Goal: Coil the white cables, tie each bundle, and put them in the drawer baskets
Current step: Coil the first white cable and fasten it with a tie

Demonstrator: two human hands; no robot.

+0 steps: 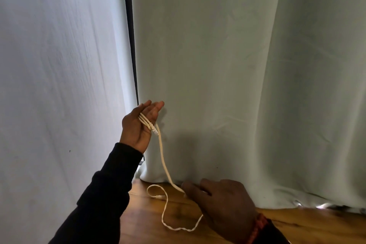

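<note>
One white cable (164,161) is in view. Three turns of it lie wound across my left hand (133,128), which is raised palm up in front of the curtain with its fingers straight. A connector end sticks out at the base of the thumb. From there the cable hangs down to my right hand (221,204), which is low over the wooden surface (142,216) and pinches the cable at its fingertips. The rest of the cable runs from under my right hand in a loose loop on the wood, ending in a second connector (159,196).
A pale green curtain (247,77) hangs right behind my hands and reaches the wood. A white curtain (59,85) fills the left, with a dark frame strip (129,31) between them. No drawer or basket is in view.
</note>
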